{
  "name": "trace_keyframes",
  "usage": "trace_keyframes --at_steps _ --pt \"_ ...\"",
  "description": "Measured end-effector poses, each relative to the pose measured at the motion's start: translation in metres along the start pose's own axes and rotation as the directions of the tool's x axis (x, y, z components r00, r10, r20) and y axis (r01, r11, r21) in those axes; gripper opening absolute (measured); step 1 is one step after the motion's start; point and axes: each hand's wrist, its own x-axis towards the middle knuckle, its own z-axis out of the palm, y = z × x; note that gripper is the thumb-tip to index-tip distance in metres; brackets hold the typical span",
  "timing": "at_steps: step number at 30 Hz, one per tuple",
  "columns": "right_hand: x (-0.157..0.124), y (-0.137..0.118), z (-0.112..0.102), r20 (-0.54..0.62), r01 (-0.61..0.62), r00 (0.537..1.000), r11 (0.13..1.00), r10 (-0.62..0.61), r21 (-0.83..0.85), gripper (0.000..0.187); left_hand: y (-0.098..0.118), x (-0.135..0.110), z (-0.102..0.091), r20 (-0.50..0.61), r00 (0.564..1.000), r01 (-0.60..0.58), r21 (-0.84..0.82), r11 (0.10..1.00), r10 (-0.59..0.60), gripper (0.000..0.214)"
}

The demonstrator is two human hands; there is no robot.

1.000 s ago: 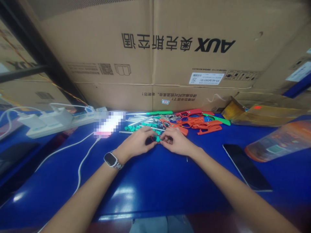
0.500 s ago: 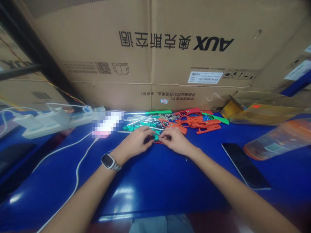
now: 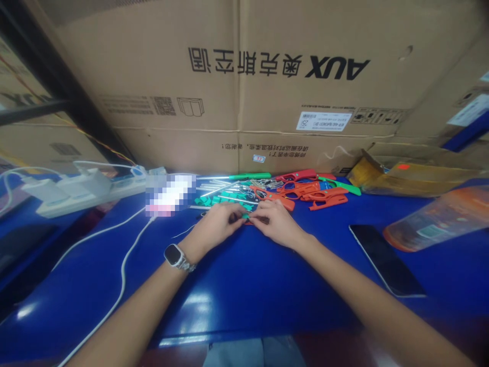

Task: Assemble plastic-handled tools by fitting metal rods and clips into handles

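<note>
My left hand [image 3: 220, 224], with a watch [image 3: 174, 256] on its wrist, pinches a small green plastic piece [image 3: 245, 216]. Facing it, my right hand [image 3: 278, 223] is closed with its fingertips on the same piece. A bit of orange-red plastic [image 3: 249, 223] shows just beneath the fingertips, mostly covered by them. Behind both hands lies a heap of green plastic pieces [image 3: 225, 197] and thin metal tubes [image 3: 216, 188]. Red and orange gun-shaped lighter shells [image 3: 324, 197] are piled beyond my right hand.
A long green-handled tool [image 3: 250, 176] lies behind the heap. On the left are a power strip [image 3: 95, 196] and a white cable [image 3: 123, 270]. A phone [image 3: 385, 260] and a clear orange-lidded container [image 3: 439, 219] lie to the right. A cardboard sheet [image 3: 160, 66] stands behind.
My fingertips have drawn slightly closer together around the green piece, which shows less now. My left wrist has shifted a little right, and a thin wire shows beside it.
</note>
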Motion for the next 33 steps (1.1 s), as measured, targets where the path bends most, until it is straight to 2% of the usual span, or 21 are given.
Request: trace_keyframes --at_steps 8,13,17,24,30,33 --pt "0.001 0.0 0.002 -0.045 -0.031 0.998 0.995 0.035 0.091 0.011 0.004 -0.002 0.018 -0.162 0.987 -0.009 0.072 0.997 0.02 0.013" --pt "0.001 0.0 0.007 -0.083 -0.071 0.993 0.99 0.081 0.124 0.012 -0.001 -0.003 0.018 -0.121 0.988 -0.084 0.135 0.987 0.101 0.02" --pt "0.001 -0.002 0.006 -0.089 -0.039 0.995 0.995 0.047 0.095 0.014 -0.003 -0.004 0.012 -0.057 0.988 -0.133 0.145 0.98 0.143 0.025" --pt "0.002 -0.006 0.003 -0.056 0.004 0.998 1.0 -0.003 0.024 0.017 -0.001 -0.004 0.01 -0.037 0.996 -0.077 0.187 0.979 0.085 0.022" --pt "0.005 0.001 0.007 -0.082 -0.022 0.996 0.984 0.037 0.179 0.014 0.003 -0.004 0.007 -0.122 0.991 0.059 0.04 0.997 -0.054 0.014" --pt "0.005 0.005 0.005 -0.097 0.004 0.995 0.978 0.017 0.21 0.013 0.0 -0.004 -0.001 -0.128 0.992 0.004 0.058 0.998 0.003 0.01"
